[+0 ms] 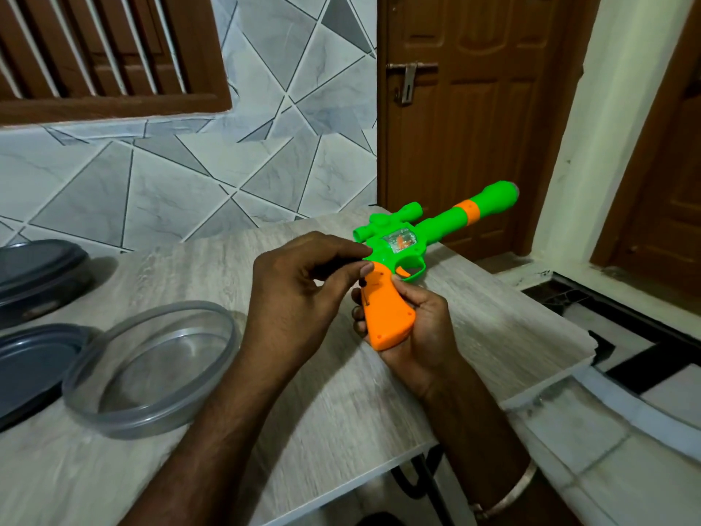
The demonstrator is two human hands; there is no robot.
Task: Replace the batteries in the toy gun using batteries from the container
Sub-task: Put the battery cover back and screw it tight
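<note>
Our right hand (417, 328) is wrapped around the orange grip of the toy gun (440, 225). Its barrel points to about two o'clock over the table (493, 305). Our left hand (299, 286) pinches a small dark thing, perhaps a battery, at the top of the grip. The plastic gun looks light, stiff and smooth, so the grip seems the safest hold. The clear container (144, 427) lies at eight o'clock.
</note>
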